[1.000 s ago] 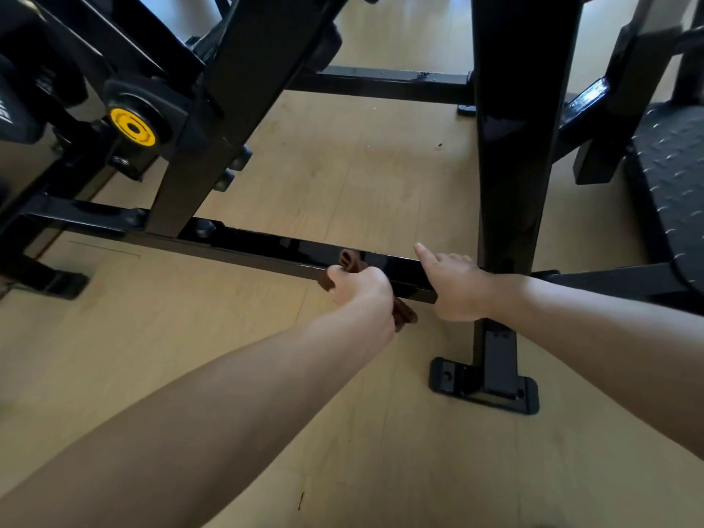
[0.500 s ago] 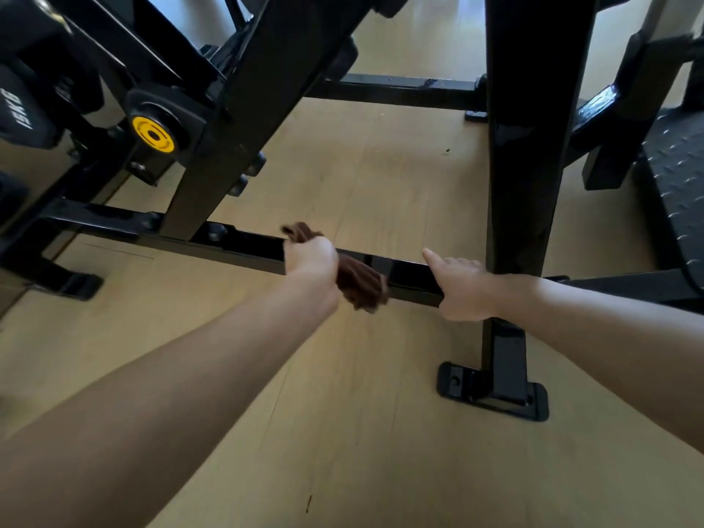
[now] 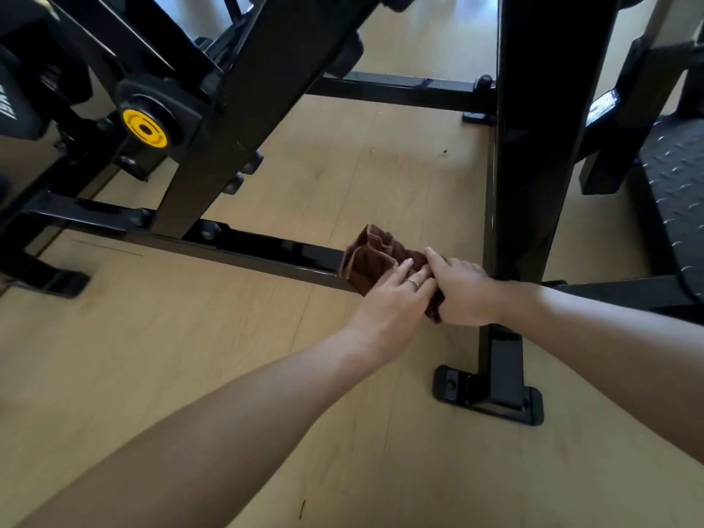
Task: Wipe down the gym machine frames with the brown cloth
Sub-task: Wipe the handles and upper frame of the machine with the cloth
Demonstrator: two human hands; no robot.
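The brown cloth [image 3: 375, 255] is draped, bunched, over the low black horizontal frame bar [image 3: 274, 255] of the gym machine, just left of the thick black upright post [image 3: 533, 146]. My left hand [image 3: 396, 299] lies on the cloth's near side with straight fingers pressing it to the bar. My right hand [image 3: 466, 287] sits right beside it, its fingers curled over the bar and the cloth's right end. A strip of cloth shows between the two hands.
A slanted black beam [image 3: 244, 120] with a yellow pivot cap [image 3: 144, 128] rises at the left. The post's bolted foot plate [image 3: 487, 398] sits on the wooden floor [image 3: 190, 356]. A textured black footplate [image 3: 682, 192] is at the right, and a rear crossbar [image 3: 400, 89] lies behind.
My left hand slid the cloth rightward along the bar from mid-span until it met my right hand. Its fingers went from gripping the cloth to lying flat on it.
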